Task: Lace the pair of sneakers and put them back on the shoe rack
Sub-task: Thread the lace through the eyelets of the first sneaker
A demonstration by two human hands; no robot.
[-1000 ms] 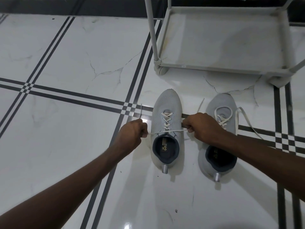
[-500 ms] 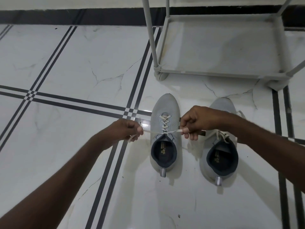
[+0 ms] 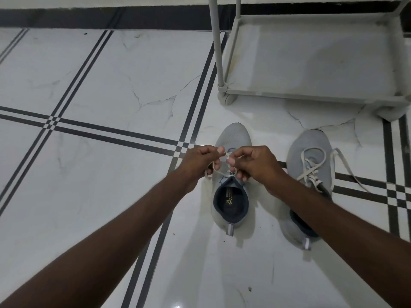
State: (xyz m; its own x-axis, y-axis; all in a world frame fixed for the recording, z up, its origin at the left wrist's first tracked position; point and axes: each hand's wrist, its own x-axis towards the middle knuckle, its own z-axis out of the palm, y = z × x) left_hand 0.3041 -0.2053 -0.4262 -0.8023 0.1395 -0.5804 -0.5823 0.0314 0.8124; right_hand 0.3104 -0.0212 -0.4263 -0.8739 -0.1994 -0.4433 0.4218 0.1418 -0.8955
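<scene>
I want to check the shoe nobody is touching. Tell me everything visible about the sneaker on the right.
The right sneaker is light grey knit-looking fabric with a dark blue collar and a grey heel tab. It stands upright on the tiled floor, toe toward the shoe rack, beside the left sneaker but apart from it. Its off-white lace is threaded yet untied, with a loose loop over the forefoot and one end trailing onto the floor. The right forearm crosses in front of its heel; neither hand touches it.
</scene>
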